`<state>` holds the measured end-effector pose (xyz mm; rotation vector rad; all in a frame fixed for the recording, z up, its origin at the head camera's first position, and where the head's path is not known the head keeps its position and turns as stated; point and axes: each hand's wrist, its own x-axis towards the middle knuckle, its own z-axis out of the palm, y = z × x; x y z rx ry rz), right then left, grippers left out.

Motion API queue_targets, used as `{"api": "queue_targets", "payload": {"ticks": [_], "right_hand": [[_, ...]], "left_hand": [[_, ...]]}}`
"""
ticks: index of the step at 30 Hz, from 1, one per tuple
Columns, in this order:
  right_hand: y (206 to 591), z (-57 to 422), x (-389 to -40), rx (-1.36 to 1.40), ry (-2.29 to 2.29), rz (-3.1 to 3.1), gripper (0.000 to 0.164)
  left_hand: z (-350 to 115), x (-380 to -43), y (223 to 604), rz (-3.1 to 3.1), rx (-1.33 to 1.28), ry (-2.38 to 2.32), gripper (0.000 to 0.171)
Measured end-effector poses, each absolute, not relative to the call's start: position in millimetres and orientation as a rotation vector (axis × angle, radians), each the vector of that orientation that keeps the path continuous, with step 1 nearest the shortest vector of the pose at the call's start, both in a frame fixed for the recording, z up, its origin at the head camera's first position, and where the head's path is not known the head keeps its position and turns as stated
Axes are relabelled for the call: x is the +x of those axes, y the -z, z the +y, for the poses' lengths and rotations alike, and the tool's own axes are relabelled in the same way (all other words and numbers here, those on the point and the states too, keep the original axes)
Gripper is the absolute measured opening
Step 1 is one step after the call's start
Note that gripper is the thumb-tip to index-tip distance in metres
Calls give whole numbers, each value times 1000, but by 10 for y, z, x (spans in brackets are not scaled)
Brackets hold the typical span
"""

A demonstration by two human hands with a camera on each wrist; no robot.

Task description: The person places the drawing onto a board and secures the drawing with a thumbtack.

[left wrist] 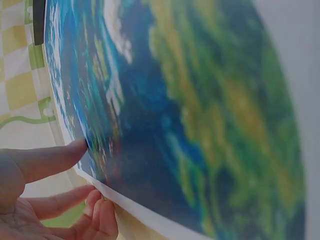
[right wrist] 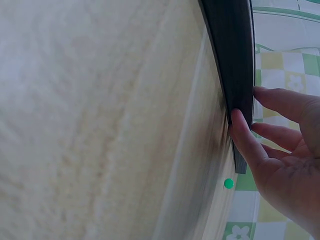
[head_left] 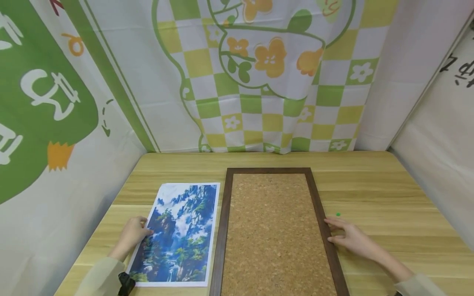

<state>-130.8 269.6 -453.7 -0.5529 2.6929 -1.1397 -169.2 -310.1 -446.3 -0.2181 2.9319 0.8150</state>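
Observation:
On the left of the table lies a printed landscape picture (head_left: 181,238) of blue mountains, trees and a waterfall, with a white margin. My left hand (head_left: 134,233) pinches its left edge, thumb (left wrist: 60,159) on the printed face and the other fingers bunched at the margin. A corkboard (head_left: 274,230) in a dark brown wooden frame lies beside the picture, its near end cut off in the head view. My right hand (head_left: 352,238) grips the frame's right side (right wrist: 230,55) between thumb (right wrist: 242,132) and fingers.
A small green round piece (head_left: 338,214) sits on the wooden table (head_left: 389,197) just right of the corkboard, close to the right hand. Printed curtains (head_left: 259,102) with green and yellow checks hang behind the table's far edge, and further sheets flank both sides.

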Motion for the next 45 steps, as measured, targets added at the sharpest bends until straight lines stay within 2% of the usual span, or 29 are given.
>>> {"api": "queue_targets", "payload": {"ticks": [11, 19, 23, 28, 37, 41, 45], "right_hand": [[4600, 2738, -1322, -624, 1181, 2680, 56], [4588, 2737, -1318, -568, 1175, 2679, 58], [4577, 2733, -1312, -571, 1164, 2683, 57], [4578, 2733, -1318, -561, 1164, 2671, 58], [4577, 2736, -1329, -559, 1188, 2642, 58], [4578, 2735, -1333, -571, 1182, 2650, 57], [4576, 2733, -1336, -561, 1183, 2650, 57]], "left_hand": [[-3106, -1701, 4477, 2883, -329, -886, 47], [-3158, -1767, 4514, 2823, -351, -968, 46], [-3184, -1793, 4514, 2807, -331, -1004, 35], [-3226, -1781, 4525, 2789, -316, -1020, 10], [-3285, -1740, 4493, 2744, -387, -1097, 14], [-3392, -1724, 4518, 2595, -413, -1288, 24], [-3501, -1708, 4524, 2427, -432, -1444, 42]]}}
